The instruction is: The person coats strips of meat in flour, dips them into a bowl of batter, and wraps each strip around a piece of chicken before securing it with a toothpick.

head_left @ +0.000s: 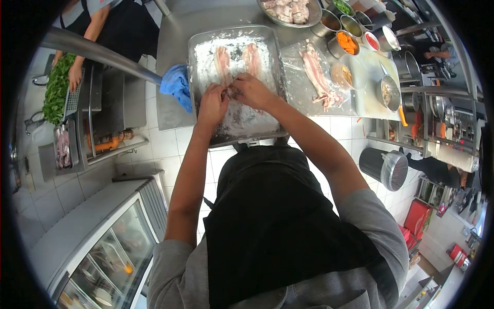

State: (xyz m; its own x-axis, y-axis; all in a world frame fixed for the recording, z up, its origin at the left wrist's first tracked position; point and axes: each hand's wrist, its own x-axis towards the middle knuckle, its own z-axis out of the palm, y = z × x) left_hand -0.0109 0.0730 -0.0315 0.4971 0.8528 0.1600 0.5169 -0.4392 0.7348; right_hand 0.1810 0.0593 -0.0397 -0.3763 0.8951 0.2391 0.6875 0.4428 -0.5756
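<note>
A metal tray (280, 67) dusted with white flour (205, 50) stands at the front of the steel table. Two strips of raw meat lie lengthwise in it, a left strip (222, 59) and a right strip (251, 57). My left hand (213, 106) and my right hand (253, 92) meet over the middle of the tray, at the near end of the left strip. Their fingers are closed in a pinch on that end, which they partly cover. Another long piece of raw meat (317, 74) rests on the table to the tray's right.
Left of the tray lies a blue cloth (176, 86). Behind are a bowl of meat pieces (293, 13) and several metal containers, one with orange pieces (347, 43). A white cutting board (373, 103) holds a small pan (388, 92). A co-worker's hand (75, 77) touches leafy greens (57, 90).
</note>
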